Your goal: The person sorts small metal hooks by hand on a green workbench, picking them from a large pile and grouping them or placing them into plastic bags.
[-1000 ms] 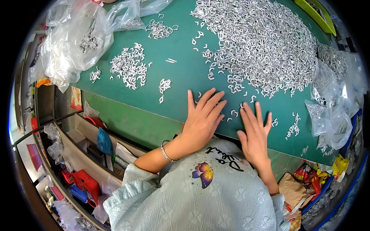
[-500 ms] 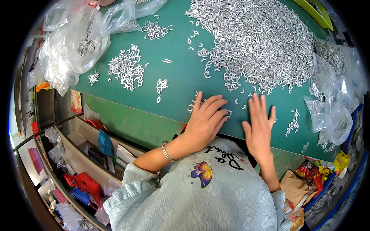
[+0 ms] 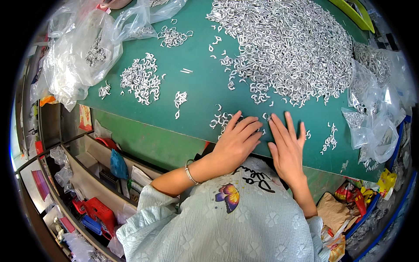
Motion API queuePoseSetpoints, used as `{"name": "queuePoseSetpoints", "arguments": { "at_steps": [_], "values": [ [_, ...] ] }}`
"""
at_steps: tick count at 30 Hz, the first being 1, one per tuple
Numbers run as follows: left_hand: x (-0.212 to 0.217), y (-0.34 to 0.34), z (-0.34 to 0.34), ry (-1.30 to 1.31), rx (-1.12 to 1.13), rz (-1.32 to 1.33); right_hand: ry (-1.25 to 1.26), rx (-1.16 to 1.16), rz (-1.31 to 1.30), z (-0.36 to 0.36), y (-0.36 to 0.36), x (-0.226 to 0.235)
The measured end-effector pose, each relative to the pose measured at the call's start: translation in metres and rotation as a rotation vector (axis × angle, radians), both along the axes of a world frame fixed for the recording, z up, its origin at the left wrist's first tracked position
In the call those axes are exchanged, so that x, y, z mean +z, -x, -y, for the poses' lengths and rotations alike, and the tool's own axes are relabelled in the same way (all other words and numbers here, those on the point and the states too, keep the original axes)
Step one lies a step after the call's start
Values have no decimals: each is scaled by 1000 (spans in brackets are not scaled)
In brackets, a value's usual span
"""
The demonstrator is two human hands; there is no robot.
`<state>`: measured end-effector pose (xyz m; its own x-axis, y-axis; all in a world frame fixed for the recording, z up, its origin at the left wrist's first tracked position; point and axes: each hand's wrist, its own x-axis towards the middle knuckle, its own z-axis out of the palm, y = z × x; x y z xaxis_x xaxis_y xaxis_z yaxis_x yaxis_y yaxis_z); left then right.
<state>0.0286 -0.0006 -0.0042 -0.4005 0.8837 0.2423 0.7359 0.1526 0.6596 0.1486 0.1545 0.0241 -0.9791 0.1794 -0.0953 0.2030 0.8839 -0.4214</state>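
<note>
Nearest, a pale blue top with a butterfly print (image 3: 230, 197) fills the lower view, and two bare forearms reach up from it onto the green counter (image 3: 200, 94). The left hand (image 3: 235, 142), a thin bracelet (image 3: 190, 174) at its wrist, lies flat near the counter's front edge, fingers spread and pressed down; its grip is open, holding nothing. Just beside it, the right hand (image 3: 288, 146) lies flat the same way, fingers straight, grip open as well. The fingertips of both hands touch a small scatter of silver hooks (image 3: 220, 118) lying loose on the counter right in front of them.

A little further out to the left sit small clusters of the same hooks (image 3: 140, 78), and to the right a thin trail (image 3: 329, 139). Beyond the hands, well apart, spreads the big pile (image 3: 288, 48) of hooks, covering much of the far counter.

At the far left lie crumpled clear bags (image 3: 78, 52), some with hooks inside; more bags (image 3: 377, 118) bunch at the right edge. Below the counter's left side, shelves (image 3: 87, 174) hold red and blue oddments.
</note>
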Motion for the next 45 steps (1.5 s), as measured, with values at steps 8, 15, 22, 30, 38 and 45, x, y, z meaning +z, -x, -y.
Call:
{"name": "queuePoseSetpoints", "arguments": {
  "at_steps": [8, 15, 22, 30, 38, 45],
  "values": [
    [8, 6, 3, 5, 22, -30, 2, 9, -23, 5, 8, -2],
    [5, 6, 6, 40, 68, -20, -88, -10, -20, 6, -27, -18],
    [3, 6, -8, 140, -77, -125, -125, 39, 60, 5, -37, -18],
    [1, 12, 14, 17, 41, -6, -39, -127, -96, -4, -10, -1],
    [2, 15, 18, 27, 146, -24, -136, -46, 25, 0, 3, -4],
    [8, 14, 5, 11, 160, -13, -111, -165, -105, 10, 22, -4]
  ]
}}
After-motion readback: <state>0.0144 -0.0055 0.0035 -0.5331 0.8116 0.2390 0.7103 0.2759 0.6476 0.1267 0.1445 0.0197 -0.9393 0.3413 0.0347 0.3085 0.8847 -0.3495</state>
